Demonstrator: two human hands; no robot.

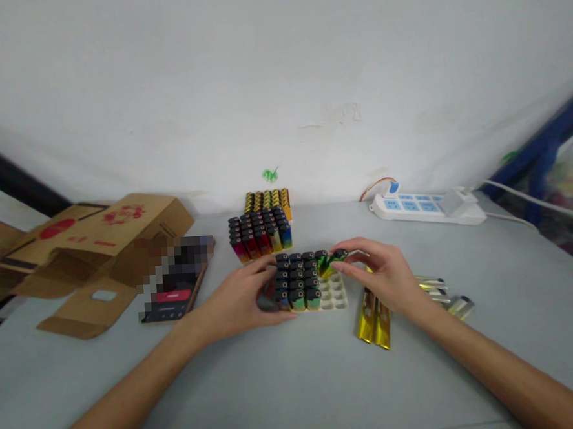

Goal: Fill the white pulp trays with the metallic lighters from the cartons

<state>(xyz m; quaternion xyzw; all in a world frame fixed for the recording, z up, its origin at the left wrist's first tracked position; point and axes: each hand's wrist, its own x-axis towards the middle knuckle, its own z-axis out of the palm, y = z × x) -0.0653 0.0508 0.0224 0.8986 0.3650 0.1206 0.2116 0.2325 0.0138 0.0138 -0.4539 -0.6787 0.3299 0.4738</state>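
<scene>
A white plastic tray (pixel 339 297) with rows of pockets stands on the table in front of me. Upright lighters (pixel 296 284) with black tops fill its left columns, while pockets on the right side show bare. My left hand (pixel 240 294) is wrapped around the tray's left end, thumb at the front and fingers behind. Between the thumb and fingers of my right hand (pixel 378 268) is a green-gold lighter (pixel 338 256), tilted over the tray's back right part. Just below that hand lie two shiny gold strips (pixel 374 319), side by side.
Behind the tray stand a block of coloured lighters (pixel 261 234) and a further gold-topped block (pixel 267 199). An open cardboard box (pixel 146 223) and a partly blurred phone (pixel 172 299) lie left. Loose metallic lighters (pixel 437 289) and a white power strip (pixel 426 209) are right.
</scene>
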